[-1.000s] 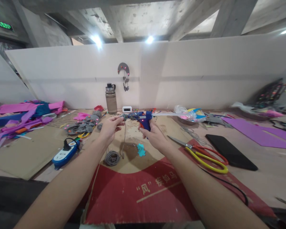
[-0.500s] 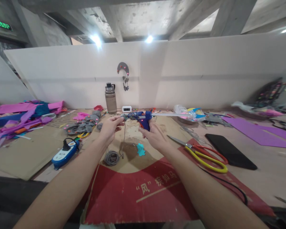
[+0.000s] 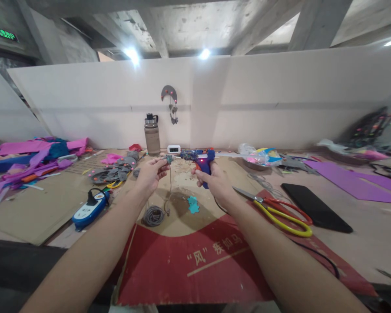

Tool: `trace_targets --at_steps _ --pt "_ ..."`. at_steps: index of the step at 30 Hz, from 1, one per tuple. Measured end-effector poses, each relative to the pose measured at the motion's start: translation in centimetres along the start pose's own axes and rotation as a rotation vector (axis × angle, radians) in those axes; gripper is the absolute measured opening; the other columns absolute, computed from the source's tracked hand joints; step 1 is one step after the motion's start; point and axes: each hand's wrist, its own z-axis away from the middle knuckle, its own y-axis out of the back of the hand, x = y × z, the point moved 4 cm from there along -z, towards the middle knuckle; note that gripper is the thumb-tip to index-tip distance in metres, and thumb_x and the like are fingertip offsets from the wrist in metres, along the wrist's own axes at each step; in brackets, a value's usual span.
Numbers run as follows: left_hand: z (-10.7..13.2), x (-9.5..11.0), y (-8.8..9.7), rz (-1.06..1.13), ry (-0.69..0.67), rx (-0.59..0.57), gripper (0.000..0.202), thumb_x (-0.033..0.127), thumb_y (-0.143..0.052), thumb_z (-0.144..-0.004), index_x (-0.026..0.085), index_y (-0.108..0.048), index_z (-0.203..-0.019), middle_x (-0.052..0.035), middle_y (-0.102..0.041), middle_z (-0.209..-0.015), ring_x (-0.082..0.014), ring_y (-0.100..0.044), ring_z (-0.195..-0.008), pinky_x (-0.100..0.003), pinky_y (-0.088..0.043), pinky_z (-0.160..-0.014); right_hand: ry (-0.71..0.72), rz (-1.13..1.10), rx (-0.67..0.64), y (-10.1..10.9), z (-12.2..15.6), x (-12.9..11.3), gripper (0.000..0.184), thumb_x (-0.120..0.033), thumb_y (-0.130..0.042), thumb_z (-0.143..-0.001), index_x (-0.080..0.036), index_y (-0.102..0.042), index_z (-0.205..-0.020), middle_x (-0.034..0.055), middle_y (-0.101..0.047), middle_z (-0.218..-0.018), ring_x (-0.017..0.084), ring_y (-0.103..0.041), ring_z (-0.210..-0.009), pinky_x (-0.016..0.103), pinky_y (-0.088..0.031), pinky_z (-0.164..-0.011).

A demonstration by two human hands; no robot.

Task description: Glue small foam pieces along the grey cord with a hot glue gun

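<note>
Blue plastic, likely light and stiff — my right hand (image 3: 215,179) holds the glue gun (image 3: 207,156) above the cardboard (image 3: 156,269), by the handle (image 3: 206,166), safest given a probably hot nozzle (image 3: 182,154); my left hand (image 3: 150,174) pinches a small, seemingly soft piece (image 3: 168,159).

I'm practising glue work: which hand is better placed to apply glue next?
Probably the right hand: it grips the blue glue gun, pointed toward the left hand, which pinches a small greyish piece.
</note>
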Motion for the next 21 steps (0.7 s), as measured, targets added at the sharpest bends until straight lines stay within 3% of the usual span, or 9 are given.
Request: trace_targets --at_steps 4,8,10,13,16,18,21 --pt "0.0 0.0 -0.1 0.03 -0.007 -0.007 0.016 0.018 -0.071 -0.06 0.014 -0.059 -0.07 0.0008 -0.061 -0.061 -0.0071 -0.057 -0.055 -0.016 -0.042 -0.049 -0.076 -0.08 0.055 1.2 -0.9 1.3 0.024 -0.027 -0.057 -0.068 -0.02 -0.047 -0.088 0.0017 -0.062 -0.08 0.007 -0.044 -0.048 0.024 -0.043 -0.048" --pt "-0.2 -0.1 -0.2 0.004 -0.064 -0.032 0.021 0.021 -0.074 -0.055 0.014 -0.059 -0.067 0.0017 -0.058 -0.057 -0.0057 -0.051 -0.051 -0.016 -0.034 -0.043 -0.233 0.426 0.092 2.9 -1.8 3.9 0.007 -0.024 -0.055 -0.069 -0.02 -0.048 -0.069 0.0017 -0.055 -0.056 0.015 -0.051 -0.05 0.029 -0.043 -0.05" --pt "-0.3 -0.1 -0.3 -0.016 -0.111 -0.046 0.021 0.021 -0.075 -0.054 0.013 -0.058 -0.065 0.0031 -0.054 -0.054 -0.0045 -0.046 -0.048 -0.016 -0.03 -0.043 -0.247 0.604 0.106 3.8 -2.0 4.7 0.017 -0.022 -0.06 -0.064 -0.021 -0.044 -0.057 0.0041 -0.052 -0.051 0.022 -0.056 -0.059 0.034 -0.042 -0.056" --pt "0.0 -0.1 -0.7 -0.057 -0.152 -0.072 0.021 0.022 -0.074 -0.054 0.013 -0.058 -0.065 0.003 -0.053 -0.056 -0.0048 -0.044 -0.049 -0.017 -0.033 -0.046 -0.172 0.711 0.18 4.8 -1.9 4.5 0.032 -0.021 -0.067 -0.058 -0.023 -0.037 -0.05 0.0114 -0.056 -0.063 0.032 -0.057 -0.087 0.041 -0.04 -0.073" --pt "0.5 -0.1 -1.2 -0.149 -0.207 -0.074 0.02 0.023 -0.072 -0.056 0.014 -0.058 -0.067 0.0021 -0.055 -0.06 -0.0064 -0.047 -0.052 -0.02 -0.037 -0.051 0.034 0.801 0.317 4.4 -1.5 2.4 0.026 -0.026 -0.065 -0.063 -0.021 -0.04 -0.059 0.0157 -0.057 -0.082 0.033 -0.05 -0.102 0.046 -0.035 -0.085" --pt "0.9 0.0 -1.7 -0.261 -0.27 -0.083 0.018 0.024 -0.069 -0.06 0.014 -0.059 -0.07 0.0016 -0.056 -0.061 -0.008 -0.049 -0.053 -0.021 -0.038 -0.053 0.095 0.693 0.291 3.0 -1.3 1.5 0.018 -0.03 -0.058 -0.069 -0.02 -0.043 -0.071 0.0121 -0.057 -0.086 0.027 -0.053 -0.093 0.045 -0.039 -0.083" --pt "1.7 0.1 -2.4 -0.433 -0.365 -0.106 0.013 0.024 -0.066 -0.064 0.016 -0.06 -0.072 0.0015 -0.057 -0.061 -0.0101 -0.051 -0.054 -0.023 -0.039 -0.054 0.059 0.23 0.111 -0.4 -1.0 1.3 0.022 -0.03 -0.056 -0.07 -0.021 -0.041 -0.083 0.0055 -0.057 -0.089 0.018 -0.056 -0.085 0.037 -0.044 -0.08"
